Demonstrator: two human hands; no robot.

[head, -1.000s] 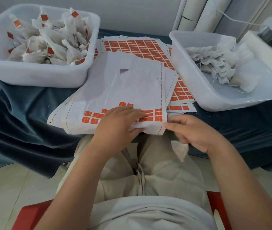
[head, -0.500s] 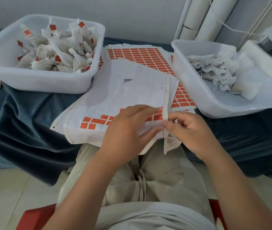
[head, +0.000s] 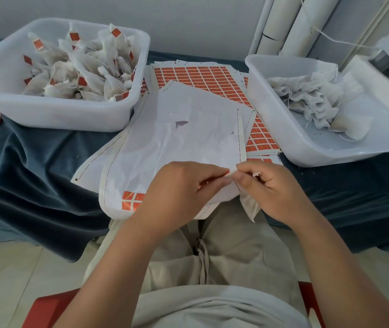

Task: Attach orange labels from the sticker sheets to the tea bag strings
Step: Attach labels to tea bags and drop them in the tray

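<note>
At the desk's near edge, left hand [head: 179, 188] pinches an orange label [head: 227, 172], right hand [head: 271, 185] a tea bag [head: 250, 207]; left bin [head: 53, 114] holds many labelled, right bin [head: 307, 147] fewer unlabelled.

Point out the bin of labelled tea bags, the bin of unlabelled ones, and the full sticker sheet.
bin of labelled tea bags [head: 53, 116]: head view, front wall.
bin of unlabelled tea bags [head: 281, 119]: head view, left wall.
full sticker sheet [head: 200, 79]: head view, middle of the orange grid.
</note>
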